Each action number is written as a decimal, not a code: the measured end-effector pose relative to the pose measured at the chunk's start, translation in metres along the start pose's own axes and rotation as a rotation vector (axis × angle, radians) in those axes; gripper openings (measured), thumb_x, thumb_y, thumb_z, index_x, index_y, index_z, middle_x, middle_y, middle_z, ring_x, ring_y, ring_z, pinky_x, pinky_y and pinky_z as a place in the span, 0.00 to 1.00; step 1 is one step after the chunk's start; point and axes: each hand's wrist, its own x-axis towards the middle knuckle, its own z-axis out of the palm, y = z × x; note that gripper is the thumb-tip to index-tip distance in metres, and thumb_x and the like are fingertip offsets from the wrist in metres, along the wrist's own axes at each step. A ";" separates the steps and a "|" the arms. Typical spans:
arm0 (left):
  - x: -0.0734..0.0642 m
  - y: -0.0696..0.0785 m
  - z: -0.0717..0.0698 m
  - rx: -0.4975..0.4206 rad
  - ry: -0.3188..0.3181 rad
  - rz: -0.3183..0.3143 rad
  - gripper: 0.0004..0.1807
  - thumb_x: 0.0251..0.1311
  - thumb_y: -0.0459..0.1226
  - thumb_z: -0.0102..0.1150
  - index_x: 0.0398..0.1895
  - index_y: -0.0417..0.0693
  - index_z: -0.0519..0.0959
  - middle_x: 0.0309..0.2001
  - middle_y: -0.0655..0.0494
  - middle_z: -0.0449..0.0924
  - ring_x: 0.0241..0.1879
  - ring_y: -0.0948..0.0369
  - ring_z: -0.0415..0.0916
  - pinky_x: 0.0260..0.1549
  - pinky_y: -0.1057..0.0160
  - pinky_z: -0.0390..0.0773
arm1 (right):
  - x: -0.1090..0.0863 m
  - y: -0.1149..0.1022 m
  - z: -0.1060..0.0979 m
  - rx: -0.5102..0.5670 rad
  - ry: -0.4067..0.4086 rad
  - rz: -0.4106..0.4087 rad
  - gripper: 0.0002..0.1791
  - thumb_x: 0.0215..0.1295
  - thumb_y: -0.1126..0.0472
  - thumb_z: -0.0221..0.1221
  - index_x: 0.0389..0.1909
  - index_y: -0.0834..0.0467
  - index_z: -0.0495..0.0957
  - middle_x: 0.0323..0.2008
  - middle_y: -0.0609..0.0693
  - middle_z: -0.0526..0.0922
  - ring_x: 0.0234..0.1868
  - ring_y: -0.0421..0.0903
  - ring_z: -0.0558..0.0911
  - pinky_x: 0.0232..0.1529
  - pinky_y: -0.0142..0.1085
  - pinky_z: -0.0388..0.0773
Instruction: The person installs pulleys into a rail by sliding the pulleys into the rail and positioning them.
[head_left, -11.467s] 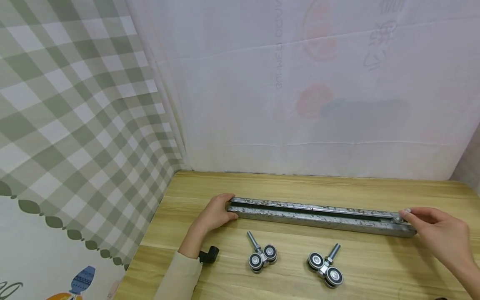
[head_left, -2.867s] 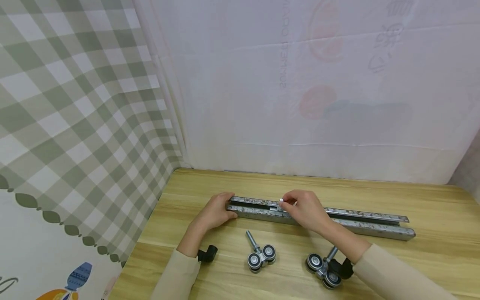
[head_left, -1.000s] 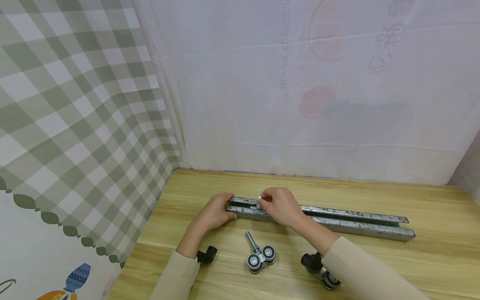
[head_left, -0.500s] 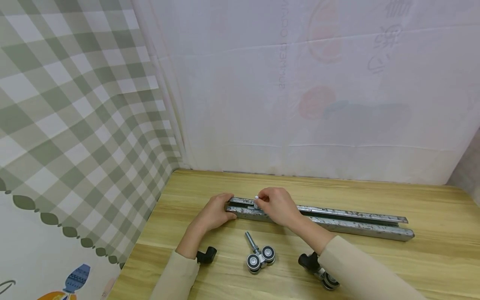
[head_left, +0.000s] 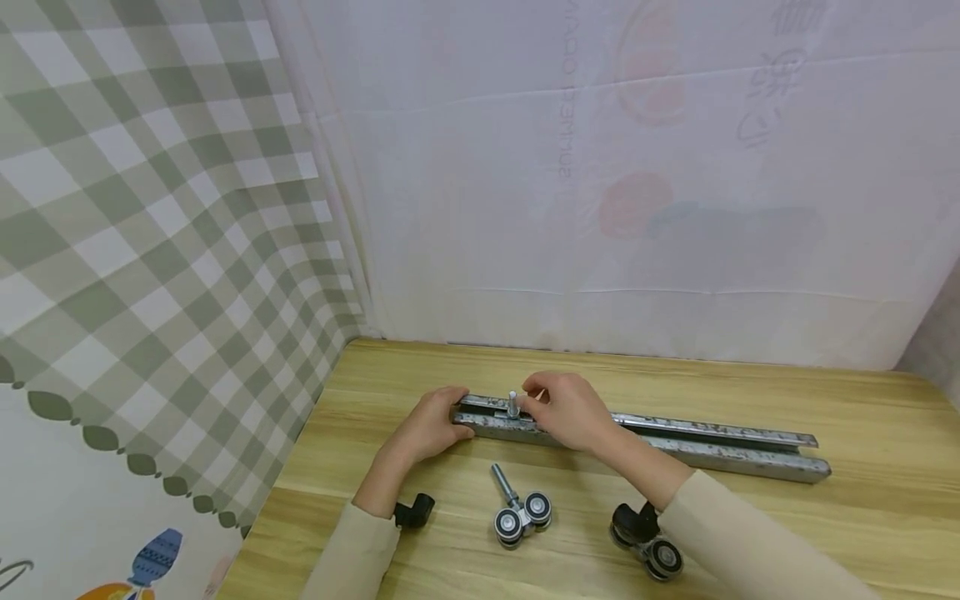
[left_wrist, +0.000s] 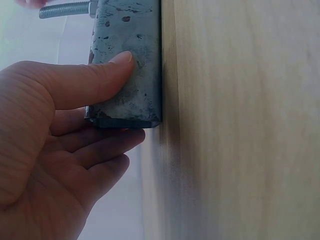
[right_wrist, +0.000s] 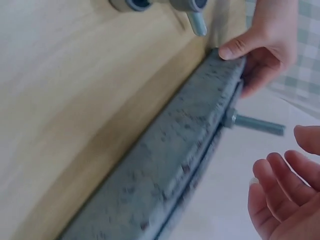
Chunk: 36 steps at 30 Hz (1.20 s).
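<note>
A long, worn metal channel rail (head_left: 735,458) lies on the wooden table with its slot upward. Near its left end a threaded bolt with a hex nut (head_left: 513,405) stands up out of the slot; whatever carries it inside is hidden. My left hand (head_left: 427,429) grips that end, the thumb flat on the near face in the left wrist view and the other fingers behind and at the end. Just right of the bolt is my right hand (head_left: 573,412), its fingers loosely bent and apart from the bolt (right_wrist: 260,125) in the right wrist view.
In front of the rail lie two twin-wheel roller trolleys with threaded stems, one left (head_left: 522,512) and one right (head_left: 663,558), the latter partly behind my right wrist camera (head_left: 636,522). A white printed sheet (head_left: 480,208) hangs behind; a checked cloth (head_left: 187,208) is at left.
From the rail's right end, my right hand has slid the bolt leftward along the slot. In the last half second its fingers have let go and drawn slightly right. My left hand stays put.
</note>
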 end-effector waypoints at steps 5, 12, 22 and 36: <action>-0.002 0.002 0.000 -0.004 0.008 -0.005 0.35 0.56 0.31 0.78 0.67 0.30 0.76 0.65 0.36 0.78 0.67 0.42 0.74 0.69 0.46 0.73 | -0.012 0.004 -0.017 -0.004 0.012 -0.021 0.13 0.72 0.56 0.66 0.51 0.59 0.87 0.46 0.50 0.88 0.43 0.46 0.84 0.39 0.43 0.83; -0.003 0.003 -0.001 -0.007 0.003 -0.019 0.35 0.57 0.31 0.77 0.67 0.30 0.75 0.65 0.36 0.77 0.67 0.42 0.74 0.69 0.46 0.73 | -0.030 0.013 -0.037 -0.044 0.045 -0.027 0.18 0.72 0.55 0.66 0.57 0.60 0.85 0.52 0.55 0.87 0.50 0.56 0.85 0.45 0.52 0.85; -0.002 0.004 0.001 -0.003 -0.005 -0.014 0.35 0.58 0.30 0.77 0.68 0.30 0.75 0.65 0.36 0.77 0.67 0.42 0.74 0.68 0.46 0.73 | -0.064 0.032 -0.060 -0.131 0.125 -0.104 0.24 0.72 0.55 0.68 0.63 0.61 0.81 0.61 0.60 0.83 0.61 0.63 0.81 0.56 0.62 0.81; -0.002 0.002 0.000 -0.003 -0.006 -0.025 0.35 0.58 0.31 0.77 0.68 0.31 0.75 0.66 0.36 0.77 0.67 0.43 0.74 0.69 0.46 0.73 | -0.115 0.078 -0.074 -0.218 0.150 -0.224 0.34 0.62 0.57 0.75 0.68 0.61 0.78 0.70 0.59 0.75 0.69 0.65 0.70 0.56 0.67 0.73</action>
